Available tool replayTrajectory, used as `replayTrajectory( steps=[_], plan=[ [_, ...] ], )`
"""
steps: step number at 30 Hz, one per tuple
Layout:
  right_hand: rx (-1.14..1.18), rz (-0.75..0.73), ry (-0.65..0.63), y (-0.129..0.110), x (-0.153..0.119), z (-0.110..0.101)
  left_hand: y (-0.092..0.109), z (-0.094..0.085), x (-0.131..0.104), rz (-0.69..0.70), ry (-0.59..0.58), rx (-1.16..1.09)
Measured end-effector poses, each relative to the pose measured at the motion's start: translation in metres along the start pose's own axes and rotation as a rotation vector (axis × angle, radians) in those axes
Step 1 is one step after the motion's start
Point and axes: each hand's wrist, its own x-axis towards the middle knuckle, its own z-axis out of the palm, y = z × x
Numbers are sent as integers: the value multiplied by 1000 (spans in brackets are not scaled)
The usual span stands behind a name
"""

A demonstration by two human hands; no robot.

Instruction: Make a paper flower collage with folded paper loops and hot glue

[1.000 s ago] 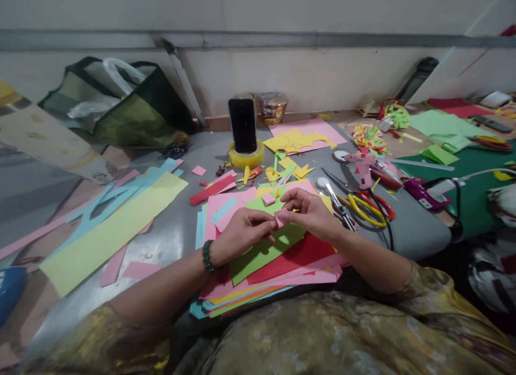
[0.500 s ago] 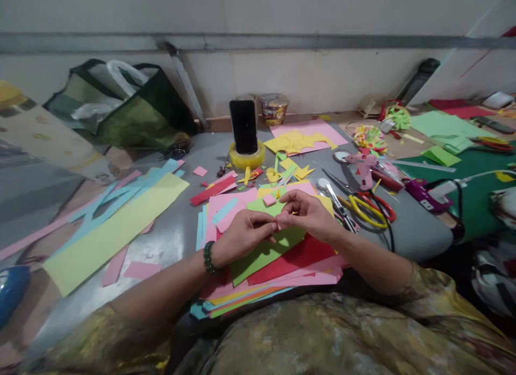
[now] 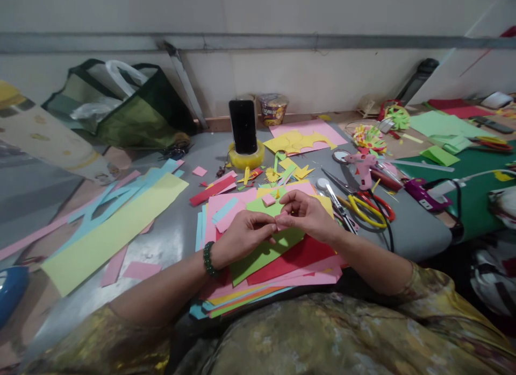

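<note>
A small piece of pink paper (image 3: pixel 281 220) is pinched between my two hands, mostly covered by the fingers. My left hand (image 3: pixel 248 236), below a dark green bead bracelet (image 3: pixel 208 259), closes thumb and forefinger on its left side. My right hand (image 3: pixel 308 216) grips it from the other side with curled fingers. Both hands hover over a green sheet (image 3: pixel 250 264), which lies on a red sheet (image 3: pixel 292 262) and a stack of coloured paper (image 3: pixel 318 278). Just beyond the fingers lies a small pink paper square (image 3: pixel 268 200).
Behind the stack, a phone (image 3: pixel 243 126) leans in a yellow tape roll (image 3: pixel 245 158) among paper scraps. To the right lie yellow-handled scissors (image 3: pixel 366 211), a box cutter (image 3: pixel 336 200) and a pink glue gun (image 3: pixel 363 168). Long paper strips (image 3: pixel 121 227) and a green bag (image 3: pixel 133 117) are on the left.
The hands keep nearly the same pose on the small pink paper. The view has shifted very slightly; nothing else visibly moved.
</note>
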Motion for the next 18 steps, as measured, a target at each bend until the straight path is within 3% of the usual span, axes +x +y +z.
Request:
replayTrajectory(
  steps=[11,18],
  plan=[
    [-42,-9,-3,-2,2,-1,2,-1,-1,-1,-18,44],
    [-138,-21,-27,-8,-1,-3,11,-7,-2,16,-43,244]
  ],
)
